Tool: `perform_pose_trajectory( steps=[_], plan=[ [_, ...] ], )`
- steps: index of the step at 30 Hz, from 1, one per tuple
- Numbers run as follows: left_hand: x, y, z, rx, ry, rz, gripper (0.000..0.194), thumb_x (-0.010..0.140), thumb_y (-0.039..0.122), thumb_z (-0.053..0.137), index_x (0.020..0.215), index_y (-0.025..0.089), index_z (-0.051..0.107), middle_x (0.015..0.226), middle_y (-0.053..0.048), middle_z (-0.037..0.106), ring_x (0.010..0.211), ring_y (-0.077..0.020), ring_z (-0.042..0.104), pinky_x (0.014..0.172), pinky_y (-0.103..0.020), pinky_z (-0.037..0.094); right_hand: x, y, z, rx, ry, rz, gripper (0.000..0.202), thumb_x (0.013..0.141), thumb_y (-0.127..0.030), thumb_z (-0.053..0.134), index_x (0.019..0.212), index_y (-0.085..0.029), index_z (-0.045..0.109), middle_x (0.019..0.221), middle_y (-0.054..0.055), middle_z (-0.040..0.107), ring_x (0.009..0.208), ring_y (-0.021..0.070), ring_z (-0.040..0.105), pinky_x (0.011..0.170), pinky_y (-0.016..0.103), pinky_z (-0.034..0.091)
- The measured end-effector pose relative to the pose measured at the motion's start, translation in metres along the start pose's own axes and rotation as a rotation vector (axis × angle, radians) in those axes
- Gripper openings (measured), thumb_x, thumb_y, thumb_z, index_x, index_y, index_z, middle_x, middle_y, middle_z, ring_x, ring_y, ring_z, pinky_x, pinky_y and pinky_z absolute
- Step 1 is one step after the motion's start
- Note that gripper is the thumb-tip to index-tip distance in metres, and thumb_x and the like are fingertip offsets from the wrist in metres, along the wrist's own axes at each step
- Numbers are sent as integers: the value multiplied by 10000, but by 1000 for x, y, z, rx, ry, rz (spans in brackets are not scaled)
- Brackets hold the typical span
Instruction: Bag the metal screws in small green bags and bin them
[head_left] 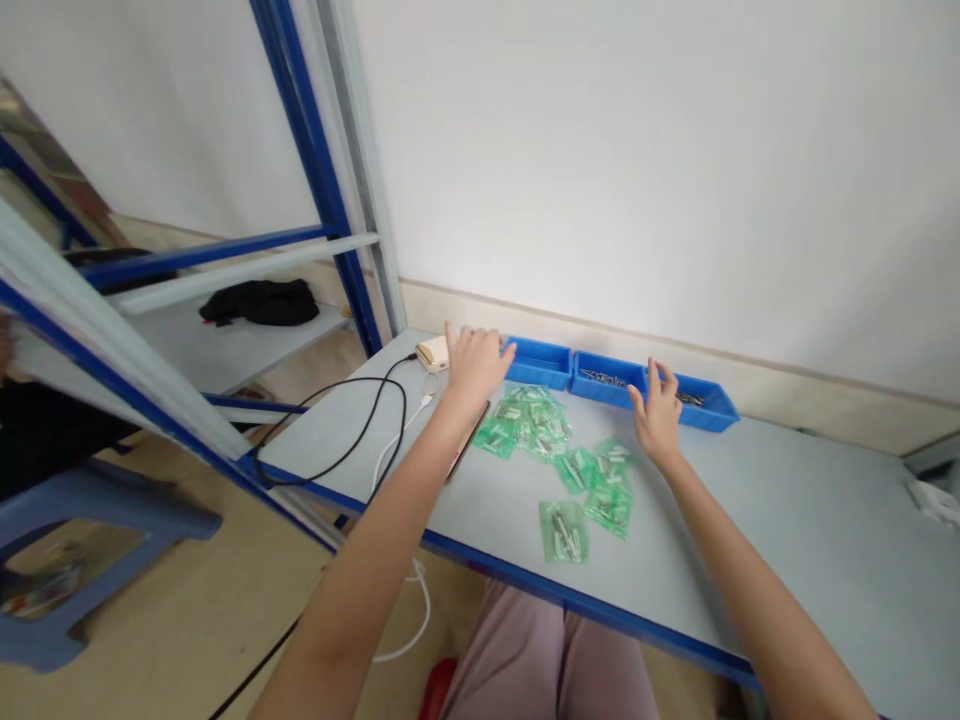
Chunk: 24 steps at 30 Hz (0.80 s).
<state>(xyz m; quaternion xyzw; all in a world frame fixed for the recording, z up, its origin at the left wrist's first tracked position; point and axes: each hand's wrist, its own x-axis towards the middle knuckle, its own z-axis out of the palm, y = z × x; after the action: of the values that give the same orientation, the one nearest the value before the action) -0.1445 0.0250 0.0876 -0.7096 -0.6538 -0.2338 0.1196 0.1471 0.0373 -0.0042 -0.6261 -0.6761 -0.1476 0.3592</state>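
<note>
Bare forearms (360, 575) over pale grey, blue-edged worktop (810, 540); translucent green plastic packets (544, 425) between left grip (474, 362) and right grip (660, 412), on the camera side.

Left grip spread, near small cream box (433, 353) and row of blue plastic bins (544, 381); right grip at the bins, thumb and fingers apart; nothing visible held in either. Packets hold silvery pieces (566, 541): probably light, soft, slippery film, hard inside; pinch by a flat edge. Nearest packet (550, 516) close to worktop's front edge, could slip off. Most room to move: right of right grip; white wall (652, 170) limits reach beyond.
</note>
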Motion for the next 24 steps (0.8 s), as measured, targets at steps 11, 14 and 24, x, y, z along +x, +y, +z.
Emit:
perform_pose_trajectory(
  steps=[11,14,24],
  plan=[
    [-170,51,44,-453,-450,792,499,892,410,378,1338,200,299,1448,-91,251,1328,-202,229,1064,-385,215,-88,16,-18,-48,-418,195,472,844,-487,404,1246,-255,488,1309,73,472,1169,275,405,955,506,258],
    [-164,49,56,-457,-430,808,459,919,348,322,1352,201,271,1445,-84,262,1340,-182,199,1078,-400,187,-88,16,-16,80,-347,238,381,817,-456,462,1127,-270,578,1247,49,532,1139,255,443,957,489,264],
    [-120,82,65,-553,-160,762,223,892,284,388,1049,216,531,1162,-54,544,1153,-176,447,1098,-467,59,-89,40,-10,344,31,550,386,761,-416,459,996,-120,531,927,129,643,744,189,614,717,338,474]
  ],
)
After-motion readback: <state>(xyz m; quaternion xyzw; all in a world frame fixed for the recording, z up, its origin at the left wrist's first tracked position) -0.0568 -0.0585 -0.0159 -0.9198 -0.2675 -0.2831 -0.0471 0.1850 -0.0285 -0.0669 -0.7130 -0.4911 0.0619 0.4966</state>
